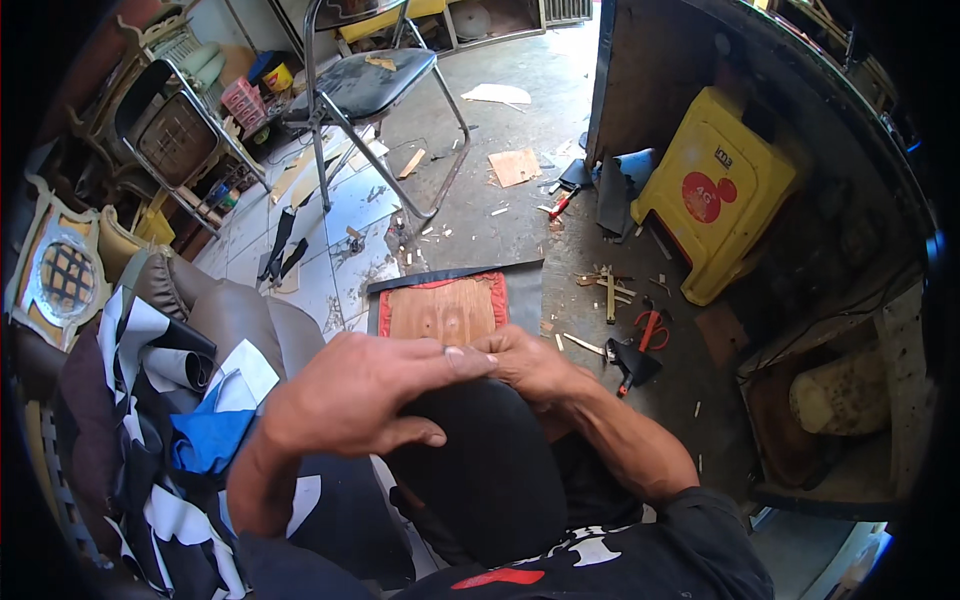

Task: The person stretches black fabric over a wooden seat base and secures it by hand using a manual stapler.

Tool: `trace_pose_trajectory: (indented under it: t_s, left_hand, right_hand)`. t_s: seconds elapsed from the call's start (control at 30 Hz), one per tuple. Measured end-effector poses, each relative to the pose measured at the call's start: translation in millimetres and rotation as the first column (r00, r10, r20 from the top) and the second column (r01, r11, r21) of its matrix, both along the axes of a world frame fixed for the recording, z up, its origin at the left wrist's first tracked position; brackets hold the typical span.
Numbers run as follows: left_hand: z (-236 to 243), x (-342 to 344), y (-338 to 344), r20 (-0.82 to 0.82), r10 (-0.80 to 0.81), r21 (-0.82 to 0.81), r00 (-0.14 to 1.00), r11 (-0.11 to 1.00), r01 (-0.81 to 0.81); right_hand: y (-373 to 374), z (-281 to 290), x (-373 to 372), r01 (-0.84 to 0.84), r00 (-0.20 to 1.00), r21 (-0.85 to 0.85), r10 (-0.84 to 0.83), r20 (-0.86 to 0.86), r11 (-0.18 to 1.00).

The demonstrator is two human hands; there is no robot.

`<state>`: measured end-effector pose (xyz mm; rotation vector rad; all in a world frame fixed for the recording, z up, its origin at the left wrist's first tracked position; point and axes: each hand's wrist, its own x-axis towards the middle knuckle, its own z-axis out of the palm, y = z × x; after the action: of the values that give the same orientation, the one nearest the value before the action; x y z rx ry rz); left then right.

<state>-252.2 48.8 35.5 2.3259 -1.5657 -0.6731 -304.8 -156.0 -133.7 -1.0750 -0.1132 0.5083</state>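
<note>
In front of my body is a black rounded pad (pixel 480 465) with a smooth covering. My left hand (pixel 350 390) bends over its upper left edge, with the thumb lying across the face and the fingers reaching toward the other hand. At the top edge my right hand (pixel 525 365) grips with curled fingers, touching the left fingertips. What the fingertips pinch behind the edge is hidden. Just beyond, a wooden panel (pixel 430 312) with red fabric around its border lies on a black sheet (pixel 525 290) on the floor.
Scissors with orange-red handles (pixel 652 330), a black tool (pixel 632 365) and wood scraps (pixel 612 290) lie to the right. A yellow stool (pixel 715 190) leans by a dark cabinet (pixel 840 180). At left are fabric offcuts (pixel 190 530); a metal-framed chair (pixel 365 85) stands ahead.
</note>
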Motion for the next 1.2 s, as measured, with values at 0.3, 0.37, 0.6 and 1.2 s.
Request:
trace_pose_trajectory:
  t_s: [0.3,0.37,0.6,1.2]
  left_hand:
    - [-26.8,32.3,14.0,-0.345,-0.018,-0.042,0.938,0.999,0.004]
    - [-25.8,33.5,12.1,-0.377,0.018,0.030,0.926,1.000,-0.007]
    - [-34.1,43.8,4.2,-0.544,0.149,0.199,0.825,0.979,-0.045]
    - [-44.7,40.6,28.4,-0.235,0.236,0.105,0.943,0.970,-0.217]
  right_hand:
    - [28.8,-16.4,15.3,-0.075,0.990,-0.147,0.091,0.104,0.986]
    - [37.1,-40.7,24.3,-0.096,0.987,-0.205,0.120,0.111,0.974]
    - [53.3,-76.9,34.4,-0.133,0.984,-0.305,0.163,0.078,0.943]
    - [44.3,-5.7,-48.9,0.744,0.609,-0.333,-0.384,0.694,0.580]
